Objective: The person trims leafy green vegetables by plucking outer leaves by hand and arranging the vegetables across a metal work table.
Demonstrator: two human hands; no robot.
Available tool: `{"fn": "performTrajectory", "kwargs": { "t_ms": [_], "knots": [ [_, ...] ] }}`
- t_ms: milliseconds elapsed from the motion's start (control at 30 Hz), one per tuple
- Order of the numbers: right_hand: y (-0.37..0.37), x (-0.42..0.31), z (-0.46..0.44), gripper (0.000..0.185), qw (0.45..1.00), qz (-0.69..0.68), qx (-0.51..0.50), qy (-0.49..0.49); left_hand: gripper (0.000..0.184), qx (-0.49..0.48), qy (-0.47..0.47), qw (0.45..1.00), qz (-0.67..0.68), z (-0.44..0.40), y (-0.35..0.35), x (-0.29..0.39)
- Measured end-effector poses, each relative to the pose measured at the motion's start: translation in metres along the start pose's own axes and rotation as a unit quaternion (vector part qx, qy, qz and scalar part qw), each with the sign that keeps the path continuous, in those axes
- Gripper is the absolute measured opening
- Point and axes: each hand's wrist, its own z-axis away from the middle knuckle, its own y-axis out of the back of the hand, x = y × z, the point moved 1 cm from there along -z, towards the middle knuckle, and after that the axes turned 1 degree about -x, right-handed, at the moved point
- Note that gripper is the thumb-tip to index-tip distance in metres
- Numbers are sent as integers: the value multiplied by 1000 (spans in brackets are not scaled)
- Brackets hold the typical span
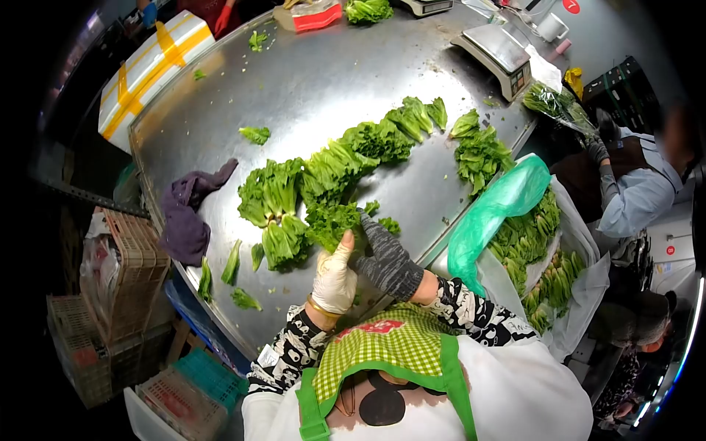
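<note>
White-gloved, the left hand (334, 285) pinches a leafy green bunch (331, 224) over the shiny tabletop (294, 88). By it is the gray right hand (391, 261); I cannot tell if it grips. More bunches (271, 187) lie just past, with a purple cloth (185, 217) to the left.

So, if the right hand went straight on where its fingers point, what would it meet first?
The right hand would probably meet the leafy bunch at its fingertips, then the lettuce row, though depth is unclear.
</note>
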Motion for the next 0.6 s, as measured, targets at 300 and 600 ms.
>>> {"fn": "performTrajectory", "kwargs": {
  "t_ms": [300,600],
  "knots": [
    [81,48,-70,39,930,-331,118,-105,60,-99,-46,994,5,-21,-10,0],
    [186,174,-176,6,700,-616,343,-115,42,-80,7,997,-13,-14,21,-6]
  ]
}}
